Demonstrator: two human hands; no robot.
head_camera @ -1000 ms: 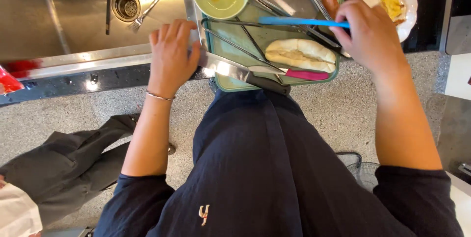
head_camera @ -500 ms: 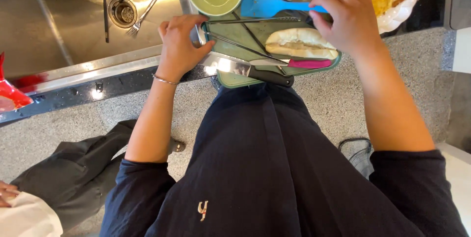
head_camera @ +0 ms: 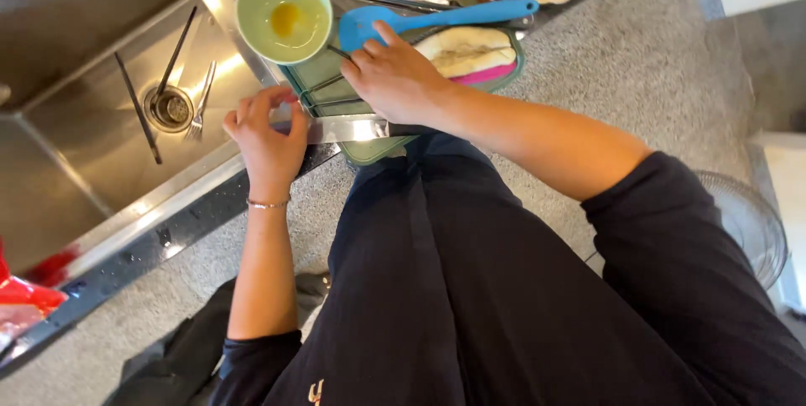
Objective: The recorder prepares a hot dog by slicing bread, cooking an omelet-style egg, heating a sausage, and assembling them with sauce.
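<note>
Hands are moving: the right hand (head_camera: pixel 395 78) has let go of the blue spatula (head_camera: pixel 437 20), fingers now pinching thin metal sticks (head_camera: pixel 336 83); the left hand (head_camera: pixel 267 136), fingers curled, is touching the tray (head_camera: pixel 369 150).

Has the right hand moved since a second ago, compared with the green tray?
Yes. The right hand has come off the far right end of the green tray, by the blue spatula handle, to the tray's near middle.
</note>
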